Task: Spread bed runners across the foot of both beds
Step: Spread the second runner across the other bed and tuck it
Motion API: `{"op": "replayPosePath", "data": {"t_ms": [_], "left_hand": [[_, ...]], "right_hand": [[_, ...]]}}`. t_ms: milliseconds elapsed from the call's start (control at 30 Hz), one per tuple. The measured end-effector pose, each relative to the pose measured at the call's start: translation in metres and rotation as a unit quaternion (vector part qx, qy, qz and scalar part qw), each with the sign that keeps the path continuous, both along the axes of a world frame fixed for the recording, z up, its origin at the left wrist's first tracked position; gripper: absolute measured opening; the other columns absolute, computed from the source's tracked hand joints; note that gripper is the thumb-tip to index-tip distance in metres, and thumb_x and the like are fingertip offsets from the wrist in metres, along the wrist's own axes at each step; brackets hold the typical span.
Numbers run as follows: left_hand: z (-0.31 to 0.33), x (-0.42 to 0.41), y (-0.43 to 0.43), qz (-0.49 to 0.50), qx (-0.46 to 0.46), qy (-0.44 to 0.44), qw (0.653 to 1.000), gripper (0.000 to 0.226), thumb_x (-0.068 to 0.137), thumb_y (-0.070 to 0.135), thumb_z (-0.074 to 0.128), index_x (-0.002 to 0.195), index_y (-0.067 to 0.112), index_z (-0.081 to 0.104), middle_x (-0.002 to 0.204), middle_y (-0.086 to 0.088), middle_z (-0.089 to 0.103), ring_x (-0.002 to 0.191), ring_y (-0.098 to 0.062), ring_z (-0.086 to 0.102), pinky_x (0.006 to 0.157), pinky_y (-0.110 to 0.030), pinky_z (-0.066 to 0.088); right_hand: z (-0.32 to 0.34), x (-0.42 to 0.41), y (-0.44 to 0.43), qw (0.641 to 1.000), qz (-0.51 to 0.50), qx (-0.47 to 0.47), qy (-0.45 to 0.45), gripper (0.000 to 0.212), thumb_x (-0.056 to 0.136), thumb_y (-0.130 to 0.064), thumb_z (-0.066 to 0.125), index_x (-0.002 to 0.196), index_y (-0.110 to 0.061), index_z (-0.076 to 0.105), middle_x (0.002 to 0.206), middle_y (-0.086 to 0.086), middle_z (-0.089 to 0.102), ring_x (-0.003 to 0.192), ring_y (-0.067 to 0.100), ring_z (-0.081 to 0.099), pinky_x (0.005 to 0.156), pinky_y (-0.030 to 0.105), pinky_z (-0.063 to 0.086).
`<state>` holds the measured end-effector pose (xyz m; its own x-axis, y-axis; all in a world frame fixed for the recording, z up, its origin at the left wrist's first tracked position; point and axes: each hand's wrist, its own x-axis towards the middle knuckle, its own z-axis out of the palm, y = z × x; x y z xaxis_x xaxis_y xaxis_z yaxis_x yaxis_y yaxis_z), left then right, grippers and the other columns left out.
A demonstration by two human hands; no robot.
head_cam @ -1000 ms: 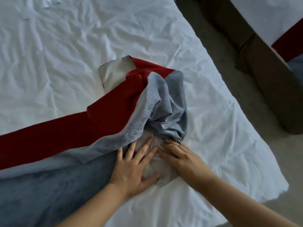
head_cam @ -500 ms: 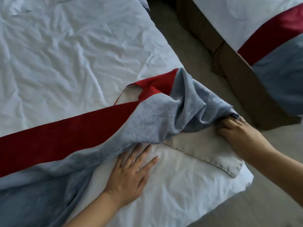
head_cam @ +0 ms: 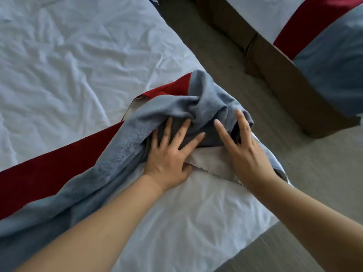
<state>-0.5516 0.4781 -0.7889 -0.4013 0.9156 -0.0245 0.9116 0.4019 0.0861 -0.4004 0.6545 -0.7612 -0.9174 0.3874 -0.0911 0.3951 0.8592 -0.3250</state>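
A red and grey-blue bed runner (head_cam: 110, 154) lies across the foot of the white bed (head_cam: 78, 61), running from the lower left to the bed's right corner. Its right end is bunched and twisted, with the beige lining turned up. My left hand (head_cam: 170, 154) rests flat on the bunched grey cloth, fingers spread. My right hand (head_cam: 243, 152) lies beside it at the corner, fingers apart, pressing on the folds and the beige lining. Neither hand visibly grips the cloth.
A second bed (head_cam: 294, 20) stands at the upper right with a brown base (head_cam: 284, 79); a red and grey-blue runner (head_cam: 330, 55) is spread on it. Grey carpet (head_cam: 225, 59) fills the aisle between the beds and the floor at the lower right.
My right hand let go of the runner's end at the corner and came left onto the folds. My left hand slid up onto the bunched grey cloth. The view shifted slightly.
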Motion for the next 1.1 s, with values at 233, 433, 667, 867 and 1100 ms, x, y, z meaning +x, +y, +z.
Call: {"op": "replayPosePath", "data": {"t_ms": [233,433,667,867,1100], "left_hand": [[0.003,-0.028,0.032,0.033,-0.108,-0.118,0.987,0.126,0.046,0.111,0.031,0.157,0.055,0.010,0.169,-0.005,-0.023,0.150,-0.042,-0.031,0.116,-0.073,-0.011],[0.004,-0.002,0.051,0.066,-0.108,-0.079,0.989,0.089,0.074,0.087,0.054,0.152,0.045,0.040,0.169,-0.023,0.006,0.153,-0.052,-0.005,0.120,-0.071,-0.003],[0.017,0.030,0.082,0.071,0.108,-0.108,0.986,0.019,0.091,0.005,0.066,0.104,0.012,0.077,0.153,-0.030,0.041,0.145,-0.058,0.027,0.115,-0.068,0.028],[0.048,0.080,0.097,-0.069,0.175,-0.181,0.965,0.028,0.102,0.015,0.047,0.104,0.003,0.072,0.146,-0.011,0.059,0.144,-0.044,0.042,0.110,-0.062,0.042],[0.055,0.107,0.111,-0.059,0.183,-0.256,0.947,0.046,0.109,0.037,0.037,0.124,0.006,0.068,0.151,-0.006,0.055,0.148,-0.028,0.041,0.111,-0.056,0.045]], "right_hand": [[-0.009,0.004,0.031,0.997,0.051,0.037,-0.047,0.068,0.093,-0.014,0.045,0.158,-0.020,0.025,0.142,-0.003,0.055,0.113,0.030,0.051,0.081,0.043,0.046],[-0.012,0.017,0.011,0.997,0.060,0.019,-0.036,0.060,0.089,-0.020,0.033,0.147,-0.018,0.048,0.121,-0.001,0.067,0.098,0.028,0.058,0.074,0.041,0.048],[-0.022,0.045,-0.016,0.986,-0.166,-0.026,-0.013,0.078,0.081,-0.031,0.070,0.152,-0.035,0.038,0.151,0.018,0.037,0.129,0.039,0.041,0.089,0.048,0.046],[-0.006,0.024,0.041,0.988,-0.139,-0.063,-0.004,0.031,0.091,-0.026,0.064,0.122,-0.023,0.063,0.108,0.006,0.053,0.094,0.027,0.058,0.063,0.035,0.042],[0.054,0.038,0.127,0.943,-0.181,0.182,0.212,0.011,0.081,-0.007,0.069,0.076,-0.015,0.073,0.083,0.008,0.065,0.074,0.031,0.059,0.067,0.038,0.049]]}}
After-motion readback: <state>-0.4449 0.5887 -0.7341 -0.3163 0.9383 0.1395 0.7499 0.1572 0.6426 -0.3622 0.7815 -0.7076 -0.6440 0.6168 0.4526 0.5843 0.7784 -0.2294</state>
